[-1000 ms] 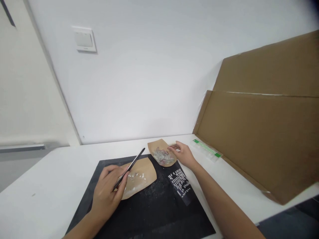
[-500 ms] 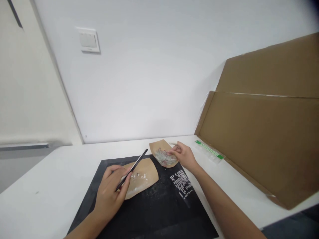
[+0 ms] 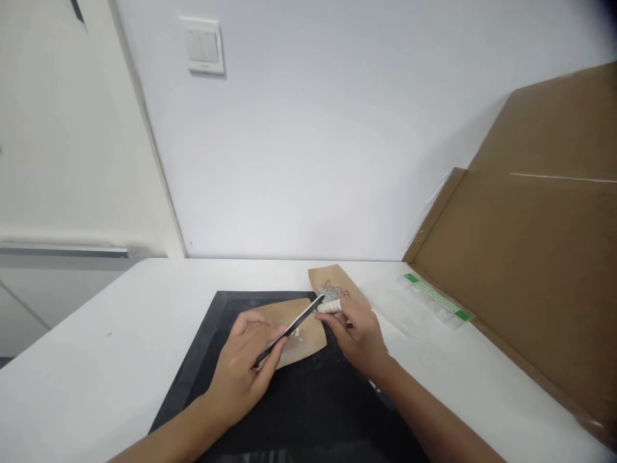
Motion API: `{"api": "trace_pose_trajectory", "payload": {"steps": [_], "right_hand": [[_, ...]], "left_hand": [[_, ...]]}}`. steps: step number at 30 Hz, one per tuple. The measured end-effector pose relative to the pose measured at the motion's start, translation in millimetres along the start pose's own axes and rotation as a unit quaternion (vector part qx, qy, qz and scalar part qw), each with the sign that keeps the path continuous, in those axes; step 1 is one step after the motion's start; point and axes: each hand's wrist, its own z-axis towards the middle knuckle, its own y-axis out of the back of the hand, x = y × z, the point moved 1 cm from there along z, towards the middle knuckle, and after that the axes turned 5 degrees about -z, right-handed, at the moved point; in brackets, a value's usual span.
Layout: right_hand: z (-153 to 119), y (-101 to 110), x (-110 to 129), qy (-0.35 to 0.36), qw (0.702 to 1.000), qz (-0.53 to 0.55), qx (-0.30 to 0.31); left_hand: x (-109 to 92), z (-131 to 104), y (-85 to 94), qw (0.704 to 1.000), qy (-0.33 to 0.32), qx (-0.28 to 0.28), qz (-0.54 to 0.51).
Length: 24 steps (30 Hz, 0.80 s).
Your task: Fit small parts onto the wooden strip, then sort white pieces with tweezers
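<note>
In my left hand is a slim black stick with a white edge, slanting up to the right. My right hand is closed beside its upper tip, thumb against fingers. A white wrap or cover appears on its index finger; anything pinched there is too small or hidden to make out. Under the stick lies a brown paper sheet with small white bits on it. A second brown sheet, behind my right hand, carries crumpled clear and greyish pieces.
A black mat lies on the white table. At right stand a large brown cardboard piece and a clear strip with a green label. A wall with a light switch rises behind.
My right hand has come away from the crumpled pieces, toward me, to the stick's tip. The camera view has shifted left. My right forearm now covers most of the white pieces on the mat.
</note>
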Motion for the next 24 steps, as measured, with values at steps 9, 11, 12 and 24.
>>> {"api": "trace_pose_trajectory", "payload": {"steps": [9, 11, 12, 24], "right_hand": [[-2.2, -7.5, 3.3, -0.018, 0.999, -0.007, 0.027], [-2.5, -9.9, 1.4, -0.008, 0.999, -0.01, 0.041], [-2.6, -11.1, 0.5, -0.001, 0.999, -0.013, 0.048], [-5.9, -18.3, -3.5, -0.002, 0.995, -0.068, 0.078]], "left_hand": [[2.7, -3.1, -3.3, 0.999, 0.027, 0.001, -0.032], [4.4, -4.2, -3.3, 0.999, 0.03, -0.001, -0.031], [5.2, -4.8, -3.4, 0.999, 0.033, 0.0, -0.03], [3.5, -1.2, -2.7, 1.0, 0.01, 0.011, -0.016]]}}
